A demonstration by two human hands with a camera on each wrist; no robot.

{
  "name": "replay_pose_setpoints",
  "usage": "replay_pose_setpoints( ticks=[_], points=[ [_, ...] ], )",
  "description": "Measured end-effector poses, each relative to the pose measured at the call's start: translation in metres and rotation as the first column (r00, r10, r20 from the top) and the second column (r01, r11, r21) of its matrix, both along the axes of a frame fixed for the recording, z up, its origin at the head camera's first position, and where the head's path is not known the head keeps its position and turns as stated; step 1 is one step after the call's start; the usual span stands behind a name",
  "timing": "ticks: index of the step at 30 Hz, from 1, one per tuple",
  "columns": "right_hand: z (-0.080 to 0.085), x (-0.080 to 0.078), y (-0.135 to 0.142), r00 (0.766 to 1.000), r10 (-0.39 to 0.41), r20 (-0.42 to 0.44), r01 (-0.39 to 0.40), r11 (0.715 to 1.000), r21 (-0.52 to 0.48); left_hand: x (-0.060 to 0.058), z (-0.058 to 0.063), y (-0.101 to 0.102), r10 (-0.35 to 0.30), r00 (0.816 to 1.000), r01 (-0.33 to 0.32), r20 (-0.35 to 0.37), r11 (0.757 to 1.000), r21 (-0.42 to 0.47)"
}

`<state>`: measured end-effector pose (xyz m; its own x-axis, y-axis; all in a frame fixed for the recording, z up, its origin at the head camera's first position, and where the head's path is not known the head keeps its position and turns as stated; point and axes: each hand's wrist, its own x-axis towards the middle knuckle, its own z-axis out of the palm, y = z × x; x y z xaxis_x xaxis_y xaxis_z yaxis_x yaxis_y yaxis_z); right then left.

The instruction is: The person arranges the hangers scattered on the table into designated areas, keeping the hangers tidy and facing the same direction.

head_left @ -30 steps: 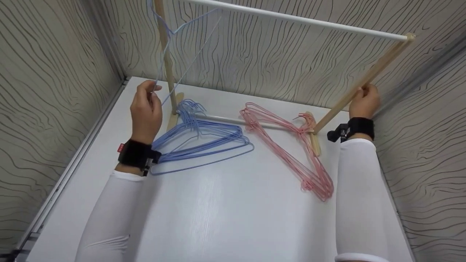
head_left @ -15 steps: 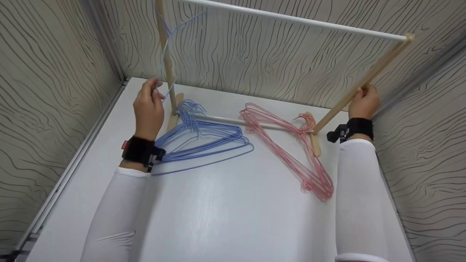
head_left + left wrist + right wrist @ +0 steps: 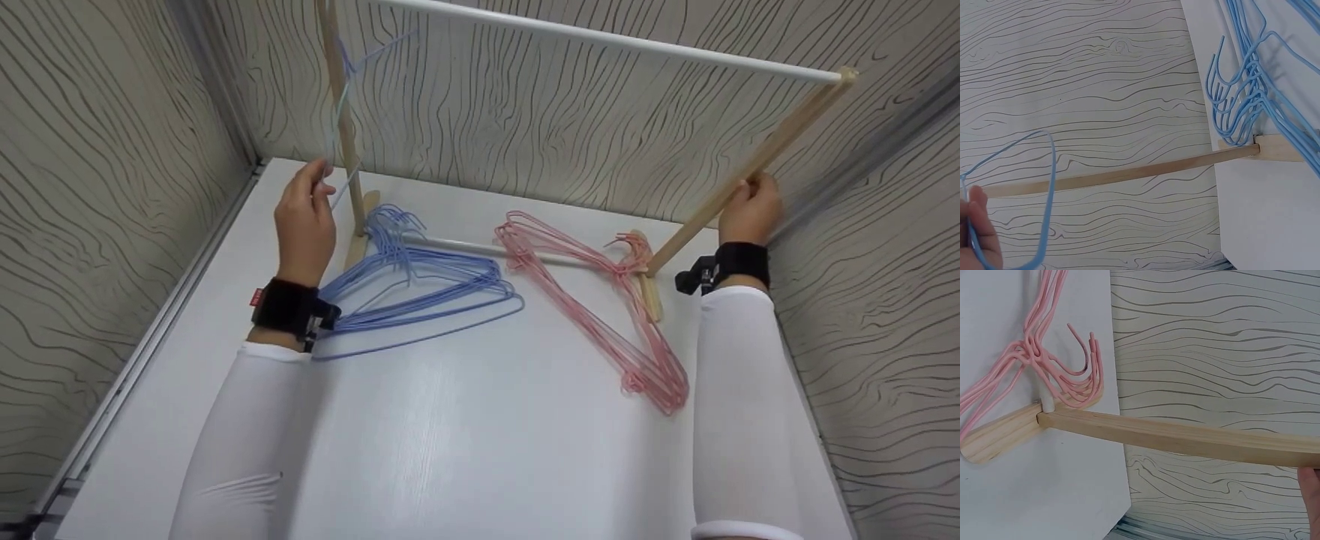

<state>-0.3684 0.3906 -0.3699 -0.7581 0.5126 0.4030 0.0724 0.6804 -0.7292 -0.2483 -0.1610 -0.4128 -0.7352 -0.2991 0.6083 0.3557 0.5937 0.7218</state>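
Observation:
My left hand [image 3: 306, 225] pinches a blue wire clothes hanger [image 3: 1049, 197] by one end, beside the left post [image 3: 347, 142] of a clothes rack. The hanger stands up from the hand, its hook out of sight. My right hand [image 3: 752, 214] grips the rack's slanting right wooden post [image 3: 799, 124] about halfway up; in the right wrist view only fingertips show, at the lower right edge. Several blue hangers [image 3: 390, 234] lie in a bunch at the rack's left foot. At the right foot lies a bunch of pink hangers [image 3: 1033, 354].
A white top rail [image 3: 615, 43] joins the two posts, its left end near the frame's top. Low down, a white bar [image 3: 465, 246] runs between the wooden feet. The white table [image 3: 465, 450] meets wood-patterned walls [image 3: 97, 187] at the back and sides.
My left hand has shifted slightly right and up. The blue hanger has turned with it and looks narrower, closer to the left post. My right hand stays on the right post.

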Motion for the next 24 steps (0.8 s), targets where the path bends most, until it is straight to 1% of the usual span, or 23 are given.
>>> replay_pose_setpoints(
  ticks=[4, 9, 14, 19, 22, 24],
  points=[
    [0.001, 0.001, 0.001, 1.000, 0.014, 0.002, -0.014, 1.000, 0.006, -0.002, -0.003, -0.002, 0.003, 1.000, -0.004, -0.018, 0.999, -0.033],
    [0.001, 0.001, 0.002, 0.999, 0.019, 0.029, -0.019, 1.000, -0.022, -0.004, -0.008, -0.003, 0.018, 0.999, -0.020, -0.031, 0.997, -0.081],
    [0.000, 0.001, 0.001, 0.999, 0.021, 0.026, -0.020, 0.999, -0.024, -0.003, -0.016, -0.006, 0.055, 0.998, -0.057, -0.025, 0.993, -0.102],
    [-0.001, 0.000, 0.000, 1.000, 0.020, 0.021, -0.020, 1.000, -0.012, 0.001, -0.030, -0.010, 0.128, 0.991, -0.126, 0.029, 0.990, -0.068],
    [-0.001, -0.001, 0.000, 1.000, 0.014, 0.016, -0.014, 1.000, 0.007, 0.003, -0.039, -0.012, 0.155, 0.985, -0.153, 0.074, 0.988, -0.038],
    [-0.002, -0.001, 0.000, 1.000, 0.009, 0.012, -0.009, 1.000, 0.018, 0.004, -0.045, -0.013, 0.162, 0.982, -0.160, 0.095, 0.987, -0.025]
  ],
)
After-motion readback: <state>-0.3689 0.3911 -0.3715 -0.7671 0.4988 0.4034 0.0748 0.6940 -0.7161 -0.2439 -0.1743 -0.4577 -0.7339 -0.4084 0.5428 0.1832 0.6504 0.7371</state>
